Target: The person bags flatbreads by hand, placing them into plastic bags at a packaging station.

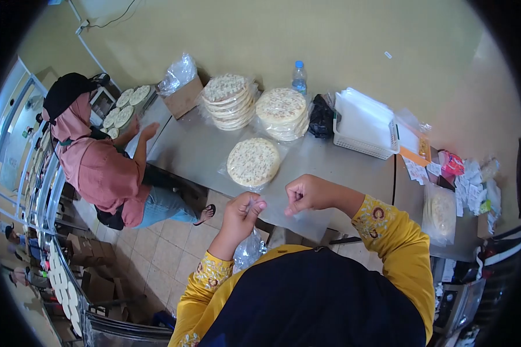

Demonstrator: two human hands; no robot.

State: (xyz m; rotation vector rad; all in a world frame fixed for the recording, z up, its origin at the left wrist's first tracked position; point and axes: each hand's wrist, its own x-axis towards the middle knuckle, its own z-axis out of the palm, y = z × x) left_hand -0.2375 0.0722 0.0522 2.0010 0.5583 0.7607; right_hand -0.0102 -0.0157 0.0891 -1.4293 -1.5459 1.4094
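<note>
A thin clear plastic bag (307,227) spans the space between my hands at the table's near edge. My left hand (241,218) is closed with the thumb raised, and clear plastic shows at its fingers. Pinched fingers of my right hand (311,194) grip the plastic from the other side. Just beyond lies a round, flat pizza-like base (253,162) with a speckled top, on or in clear film. Below my left hand is crumpled clear plastic (250,250); what it rests on is partly hidden.
Two stacks of wrapped bases, left (228,103) and right (281,113), stand at the back. Near them are a water bottle (298,78), a black bag (321,117) and a white basket (364,141) of sheets. A co-worker (101,168) stands left. Paper slips (472,188) lie right.
</note>
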